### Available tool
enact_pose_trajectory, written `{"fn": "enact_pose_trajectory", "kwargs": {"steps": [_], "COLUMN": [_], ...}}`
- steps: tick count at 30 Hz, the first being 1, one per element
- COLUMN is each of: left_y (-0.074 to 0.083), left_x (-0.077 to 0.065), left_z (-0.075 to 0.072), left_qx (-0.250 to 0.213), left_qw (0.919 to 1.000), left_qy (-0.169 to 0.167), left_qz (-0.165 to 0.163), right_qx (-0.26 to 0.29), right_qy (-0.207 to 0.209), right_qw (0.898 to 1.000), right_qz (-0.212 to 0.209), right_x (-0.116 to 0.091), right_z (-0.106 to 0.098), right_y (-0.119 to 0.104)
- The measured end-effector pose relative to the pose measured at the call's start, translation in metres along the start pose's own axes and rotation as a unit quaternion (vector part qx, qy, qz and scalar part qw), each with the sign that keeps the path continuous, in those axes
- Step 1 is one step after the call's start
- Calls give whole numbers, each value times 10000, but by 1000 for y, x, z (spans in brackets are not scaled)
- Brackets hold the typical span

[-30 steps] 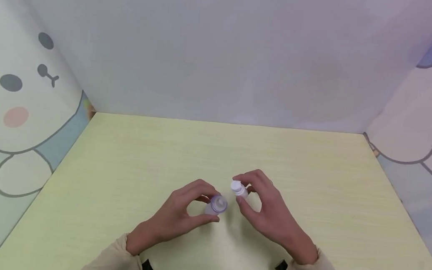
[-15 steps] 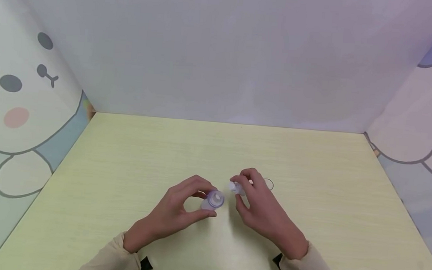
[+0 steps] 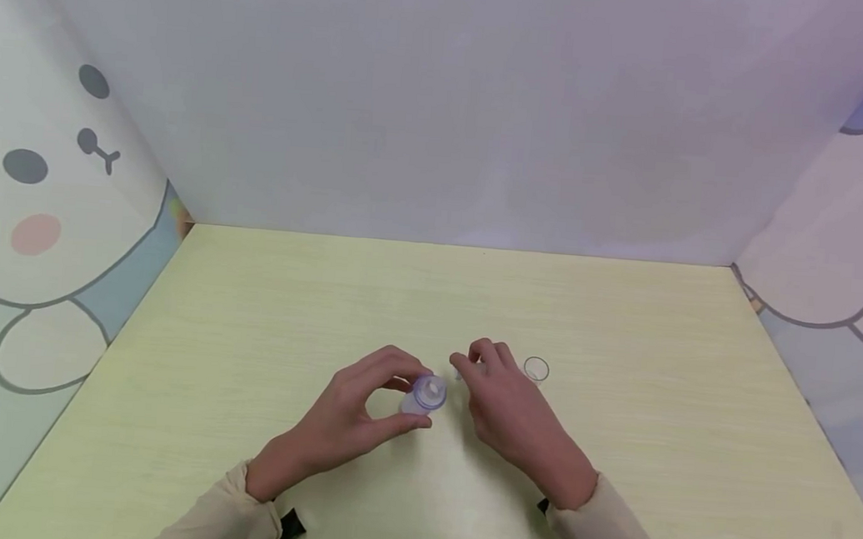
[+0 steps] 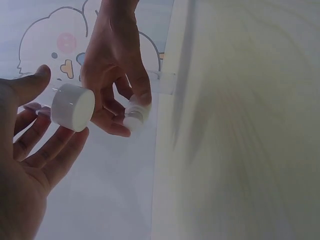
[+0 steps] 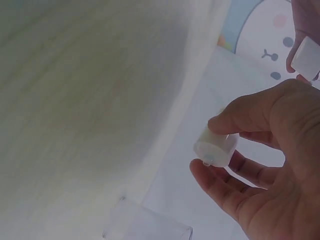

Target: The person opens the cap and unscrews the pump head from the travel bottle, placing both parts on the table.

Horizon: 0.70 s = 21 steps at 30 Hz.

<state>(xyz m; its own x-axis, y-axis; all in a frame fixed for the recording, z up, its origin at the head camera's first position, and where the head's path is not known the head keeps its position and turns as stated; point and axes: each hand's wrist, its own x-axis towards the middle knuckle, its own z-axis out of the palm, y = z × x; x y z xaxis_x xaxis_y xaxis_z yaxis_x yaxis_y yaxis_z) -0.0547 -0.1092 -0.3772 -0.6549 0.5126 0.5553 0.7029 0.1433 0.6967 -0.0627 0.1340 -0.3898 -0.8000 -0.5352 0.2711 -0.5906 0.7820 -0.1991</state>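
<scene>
My left hand (image 3: 349, 427) holds a small bottle (image 3: 424, 396) between thumb and fingers, its lavender collar and pale nozzle facing up. In the left wrist view the white bottom of this bottle (image 4: 73, 107) shows. Just to the right, my right hand (image 3: 515, 409) pinches a small white bottle (image 5: 216, 145) between thumb and fingers. From the head the right hand's back hides most of that bottle; the right wrist view shows its round end. The two bottles are close together but apart, held above the table.
A clear open cylinder (image 3: 536, 369) stands on the pale wooden table (image 3: 324, 295), just beyond the right hand. Behind the table is a plain pale wall (image 3: 442, 120). Side panels (image 3: 66, 236) with cartoon animals stand left and right.
My right hand has turned over, knuckles up, and tipped the white bottle largely out of the head view. The clear cylinder has come into sight. The left hand has shifted slightly left.
</scene>
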Motion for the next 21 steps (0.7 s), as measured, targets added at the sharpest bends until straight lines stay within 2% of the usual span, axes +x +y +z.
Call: {"fn": "enact_pose_trajectory", "kwargs": {"steps": [9, 13, 21], "left_y": [-1, -2, -3], "left_x": [1, 1, 1], "left_z": [0, 0, 0], "left_qx": [4, 1, -33], "left_qw": [10000, 10000, 10000], "left_qy": [26, 22, 5], "left_qz": [72, 66, 13], "right_qx": [-490, -648, -701], "right_qy": [-128, -340, -538], "right_qw": [9987, 9973, 9961], "right_qz": [-103, -72, -20], "right_x": [2, 2, 3], "right_z": [8, 8, 10], "right_y": [2, 3, 4]}}
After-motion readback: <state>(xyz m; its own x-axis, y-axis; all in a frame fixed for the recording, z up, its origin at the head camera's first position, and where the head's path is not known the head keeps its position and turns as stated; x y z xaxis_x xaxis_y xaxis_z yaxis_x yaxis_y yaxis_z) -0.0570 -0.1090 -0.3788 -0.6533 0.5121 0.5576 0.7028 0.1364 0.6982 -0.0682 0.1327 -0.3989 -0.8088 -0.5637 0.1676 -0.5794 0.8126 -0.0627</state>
